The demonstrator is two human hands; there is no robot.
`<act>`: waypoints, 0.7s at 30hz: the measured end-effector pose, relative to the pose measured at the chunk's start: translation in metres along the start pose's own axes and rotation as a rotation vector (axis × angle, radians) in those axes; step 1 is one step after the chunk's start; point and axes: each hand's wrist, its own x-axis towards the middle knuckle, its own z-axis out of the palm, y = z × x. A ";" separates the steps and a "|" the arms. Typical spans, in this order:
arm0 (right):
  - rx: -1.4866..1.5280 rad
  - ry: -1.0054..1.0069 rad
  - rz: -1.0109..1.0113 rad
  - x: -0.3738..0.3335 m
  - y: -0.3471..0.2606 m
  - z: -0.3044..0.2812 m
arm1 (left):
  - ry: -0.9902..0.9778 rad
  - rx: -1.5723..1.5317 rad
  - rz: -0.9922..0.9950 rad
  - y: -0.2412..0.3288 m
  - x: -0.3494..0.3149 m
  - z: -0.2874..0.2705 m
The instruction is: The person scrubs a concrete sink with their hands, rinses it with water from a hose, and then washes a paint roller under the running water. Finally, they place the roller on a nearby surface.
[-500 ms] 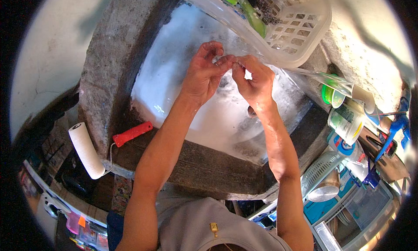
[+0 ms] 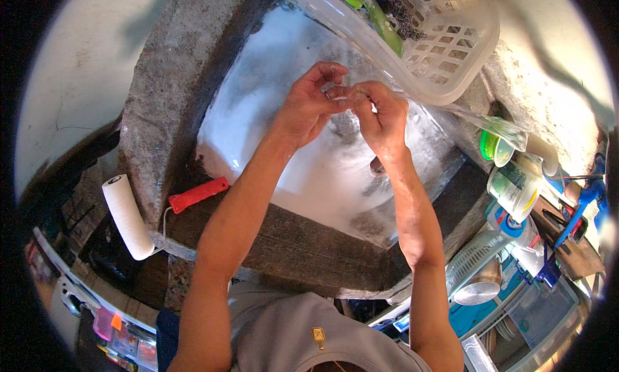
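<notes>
Open room is left over the foam (image 2: pixel 251 107), between the forearms (image 2: pixel 240 220) and to the left of the hands (image 2: pixel 306 111). The far right is blocked by the basket (image 2: pixel 469 82). The sink's (image 2: pixel 303 256) near-left corner is obstructed by the roller (image 2: pixel 129 218), its right side hemmed by the tub (image 2: pixel 514 190).

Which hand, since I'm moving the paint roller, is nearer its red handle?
Left. The left hand is ahead and right of the red handle; the right hand is farther right.
</notes>
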 end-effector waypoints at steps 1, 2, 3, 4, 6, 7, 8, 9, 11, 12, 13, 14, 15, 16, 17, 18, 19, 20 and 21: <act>0.052 0.000 0.007 0.002 0.002 0.000 | 0.002 -0.012 0.012 -0.001 0.002 -0.002; 0.104 -0.001 0.013 0.004 0.004 0.001 | 0.003 -0.024 0.024 -0.002 0.004 -0.004; 0.164 0.018 0.068 0.005 0.007 0.002 | 0.037 -0.018 0.024 -0.003 0.005 -0.003; 0.224 0.036 0.123 0.005 0.009 0.004 | 0.071 -0.012 0.024 -0.004 0.007 -0.002; 0.296 0.053 0.165 0.007 0.012 0.006 | 0.087 -0.038 0.034 -0.007 0.010 -0.004; 0.309 0.051 0.152 0.009 0.011 0.006 | 0.070 -0.070 0.043 -0.010 0.012 -0.009; 0.321 0.048 0.139 0.011 0.011 0.007 | 0.052 -0.101 0.052 -0.012 0.014 -0.014; 0.259 0.078 0.102 0.011 0.015 0.008 | 0.037 -0.132 0.072 -0.015 0.017 -0.019; 0.134 0.136 0.027 0.008 0.027 0.012 | 0.007 -0.194 0.113 -0.020 0.020 -0.027; 0.135 0.126 0.103 0.006 0.032 0.014 | 0.126 0.065 0.053 -0.014 0.021 -0.024; 0.133 0.121 0.179 0.005 0.035 0.015 | 0.239 0.325 -0.010 -0.003 0.021 -0.016; 0.066 0.101 0.180 0.004 0.040 0.016 | 0.352 0.586 -0.074 0.004 0.021 -0.013; 0.002 0.080 0.176 0.003 0.044 0.018 | 0.324 0.991 0.098 0.008 0.021 -0.016; -0.128 0.045 0.097 0.006 0.051 0.019 | 0.287 1.392 0.277 0.012 0.023 -0.022; -0.256 0.010 0.016 0.010 0.055 0.021 | 0.237 1.789 0.464 0.015 0.025 -0.026; -0.306 0.010 -0.065 0.017 0.056 0.026 | 0.292 1.910 0.564 0.015 0.029 -0.030; -0.355 0.010 -0.148 0.024 0.054 0.033 | 0.350 2.030 0.667 0.015 0.035 -0.033; -0.402 0.010 -0.231 0.031 0.054 0.038 | 0.411 2.149 0.772 0.013 0.037 -0.036; -0.417 -0.051 -0.264 0.034 0.057 0.042 | 0.388 2.280 0.696 0.009 0.035 -0.039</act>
